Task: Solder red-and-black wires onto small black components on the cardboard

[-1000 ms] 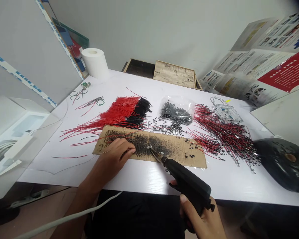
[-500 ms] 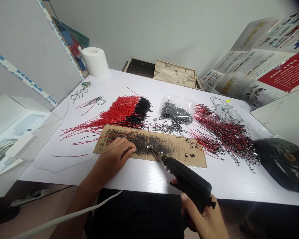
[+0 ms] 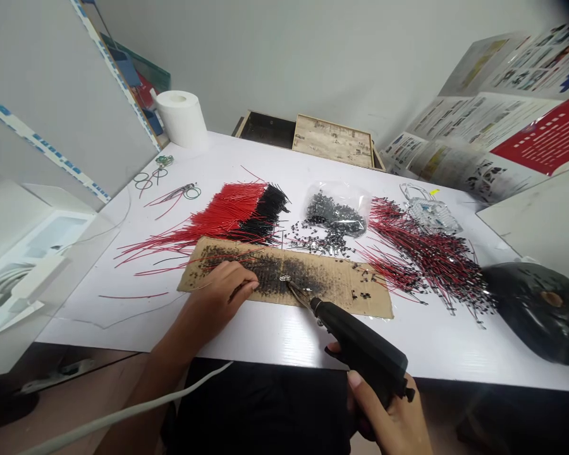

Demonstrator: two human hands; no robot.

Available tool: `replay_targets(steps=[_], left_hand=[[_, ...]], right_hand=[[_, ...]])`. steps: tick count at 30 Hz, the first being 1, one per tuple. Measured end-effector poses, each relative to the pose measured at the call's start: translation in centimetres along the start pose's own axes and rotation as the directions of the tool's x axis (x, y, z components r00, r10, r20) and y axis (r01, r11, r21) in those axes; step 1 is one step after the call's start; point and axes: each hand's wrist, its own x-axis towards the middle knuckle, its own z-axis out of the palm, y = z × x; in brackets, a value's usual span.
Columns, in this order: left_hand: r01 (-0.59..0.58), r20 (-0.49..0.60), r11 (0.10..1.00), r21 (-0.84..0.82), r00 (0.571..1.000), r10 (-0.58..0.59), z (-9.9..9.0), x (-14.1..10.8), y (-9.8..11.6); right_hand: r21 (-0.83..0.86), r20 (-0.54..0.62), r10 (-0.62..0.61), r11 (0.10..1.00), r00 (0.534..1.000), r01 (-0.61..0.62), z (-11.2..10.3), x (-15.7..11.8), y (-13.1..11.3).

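Note:
My right hand (image 3: 389,411) is wrapped round the grip of a black soldering gun (image 3: 360,341), a finger at its trigger. The gun's metal tip points up and left at a small shiny metal piece (image 3: 285,278) on a scorched cardboard strip (image 3: 332,294). On the strip's left part rests my left hand (image 3: 227,287), fingers curled and thumb pressed in toward them. What they pinch, if anything, is hidden. Thin red wires run beside this hand. Behind the strip lie a pile of red wires (image 3: 227,208) and their black ends (image 3: 268,212).
A clear bag (image 3: 341,212) of small black parts lies behind the strip, with loose parts spilled round it. Red-black wire bundles (image 3: 431,265) spread at the right, near a shiny black object (image 3: 540,313). A white paper roll (image 3: 181,120) stands at the back left.
The soldering gun and my right hand have shifted slightly right and down, the tip staying close to the metal piece. My left hand has hardly moved.

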Motion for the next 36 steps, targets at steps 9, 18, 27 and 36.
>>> replay_targets(steps=[9, 18, 27, 36], left_hand=[[0.003, -0.002, 1.0, -0.008, 1.0, -0.003, 0.04, 0.05, 0.08], [-0.027, -0.005, 1.0, -0.002, 1.0, 0.027, -0.06, 0.06, 0.07], [0.006, 0.011, 1.0, -0.012, 1.0, -0.006, 0.03, -0.06, 0.0], [0.006, 0.009, 1.0, -0.022, 1.0, -0.006, 0.0, -0.1, -0.06]], right_hand=[[-0.067, 0.005, -0.043, 0.997, 0.999, 0.044, 0.44, 0.14, -0.14], [-0.067, -0.015, -0.021, 0.998, 1.0, 0.02, 0.51, 0.06, -0.07], [-0.089, -0.004, -0.056, 0.995, 0.998, 0.055, 0.39, 0.35, -0.22], [-0.136, 0.015, -0.102, 0.985, 0.995, 0.103, 0.04, 0.44, 0.43]])
